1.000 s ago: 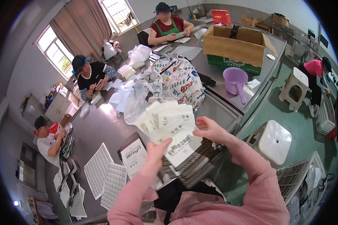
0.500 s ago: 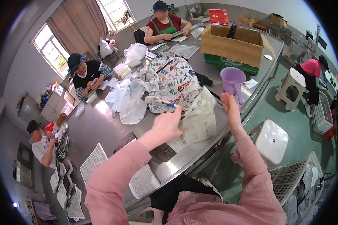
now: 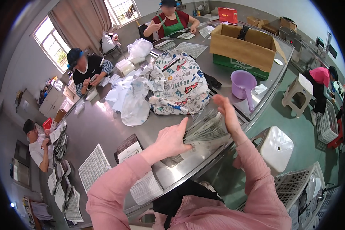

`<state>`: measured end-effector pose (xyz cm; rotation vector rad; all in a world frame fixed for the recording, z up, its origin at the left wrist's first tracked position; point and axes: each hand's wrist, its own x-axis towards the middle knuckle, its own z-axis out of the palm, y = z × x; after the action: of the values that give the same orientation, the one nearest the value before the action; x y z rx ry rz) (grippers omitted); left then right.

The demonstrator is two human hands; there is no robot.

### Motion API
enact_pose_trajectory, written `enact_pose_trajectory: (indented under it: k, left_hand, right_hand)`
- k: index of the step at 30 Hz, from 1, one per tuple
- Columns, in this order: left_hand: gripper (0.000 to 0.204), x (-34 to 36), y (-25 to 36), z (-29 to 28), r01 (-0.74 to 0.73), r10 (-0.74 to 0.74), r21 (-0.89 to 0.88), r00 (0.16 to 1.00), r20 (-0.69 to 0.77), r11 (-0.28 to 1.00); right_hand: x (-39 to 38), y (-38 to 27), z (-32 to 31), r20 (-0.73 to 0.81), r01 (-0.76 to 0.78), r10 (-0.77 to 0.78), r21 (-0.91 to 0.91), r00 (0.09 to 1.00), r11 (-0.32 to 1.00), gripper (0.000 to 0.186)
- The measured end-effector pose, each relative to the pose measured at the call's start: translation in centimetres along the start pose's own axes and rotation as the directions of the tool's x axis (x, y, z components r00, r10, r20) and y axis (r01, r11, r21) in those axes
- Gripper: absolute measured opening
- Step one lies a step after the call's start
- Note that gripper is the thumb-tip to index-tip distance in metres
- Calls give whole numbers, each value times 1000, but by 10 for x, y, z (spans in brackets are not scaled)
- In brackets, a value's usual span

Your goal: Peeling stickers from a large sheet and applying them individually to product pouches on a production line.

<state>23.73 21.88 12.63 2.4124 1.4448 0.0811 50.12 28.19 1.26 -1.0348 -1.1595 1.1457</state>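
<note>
1. Lower now than in the earlier frame, where it stands as a tall fan, the sheaf of plastic packets (image 3: 205, 131) shows its layered edges between my hands.
2. Position: the sheaf is over the near edge of the metal table (image 3: 94, 124), just on my side of the patterned cloth bag (image 3: 182, 86).
3. Handling, as I judge it: light, thin and floppy; the glossy faces probably slip over one another, and single packets crease easily. Both side edges, taken across the full thickness, offer the surest hold.
4. Left hand (image 3: 169, 138): thumb and forefinger spread wide at the sheaf's left edge, not clenched; firm contact I cannot confirm.
5. Right hand (image 3: 227, 118): palm upright and facing inward, fingers extended, beside the right edge like a wall. It grasps nothing; whether it presses the packets, I cannot tell.
</note>
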Motion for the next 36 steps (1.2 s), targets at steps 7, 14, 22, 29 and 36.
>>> enact_pose_trajectory:
  k: [7,14,22,29,36]
  left_hand:
    - [104,5,-1,-1,-55,55,-8,998,-7,998]
    - [94,-9,0,9,-322,328,65,919,-218,945]
    - [77,-6,-7,25,-307,304,21,926,-223,951]
    - [93,-8,-5,21,-310,297,-8,918,-262,951]
    - [115,-1,-1,24,-181,183,32,947,-264,983]
  right_hand:
    - [-24,-87,14,283,558,-481,-413,830,720,45]
    - [-5,-90,2,265,380,-286,-447,921,810,15]
    - [8,-78,-1,240,326,-283,-163,929,931,9]
    - [5,-41,-20,346,211,-114,-258,931,943,29]
    - [-12,-6,3,410,7,13,-49,912,999,72]
